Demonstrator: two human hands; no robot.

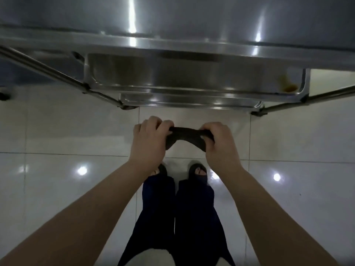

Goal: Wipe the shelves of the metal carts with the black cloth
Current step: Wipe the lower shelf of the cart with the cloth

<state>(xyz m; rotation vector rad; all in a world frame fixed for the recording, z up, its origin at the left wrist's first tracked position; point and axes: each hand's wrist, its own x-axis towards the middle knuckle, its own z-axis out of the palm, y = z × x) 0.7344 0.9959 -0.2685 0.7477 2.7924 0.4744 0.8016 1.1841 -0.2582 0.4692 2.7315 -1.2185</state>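
Beneath the head camera, a cart (172, 45) is filling the upper part of the view, its steel top shelf (192, 20) catching long white streaks of light. At far left a dark wheel (3, 96) is sitting on the floor (67, 131), and the left post (48, 71) is slanting down past the shelves. Under the top one, a middle shelf (172, 77) is showing its dull grey tray, and a bottom shelf (192, 101) is showing only its near rim. A brown stain (289, 86) is lying in the middle shelf's right near corner, just beside the right post (326, 96). Glossy white tiles are covering the floor, with thin grout lines crossing them and round lamp glints shining on either side. Nearer the camera, the left hand (151, 139) is gripping one end of the cloth (185, 136), fingers curled tight over it. The cloth is hanging stretched between both hands in the air, close to the cart's near edge but touching no shelf. The right hand (219, 144) is gripping the other end, fingers and thumb clamped round it. Below the hands, dark sandals (162, 168) are standing side by side on the tiles, with dark trousers (182, 217) reaching down to them.
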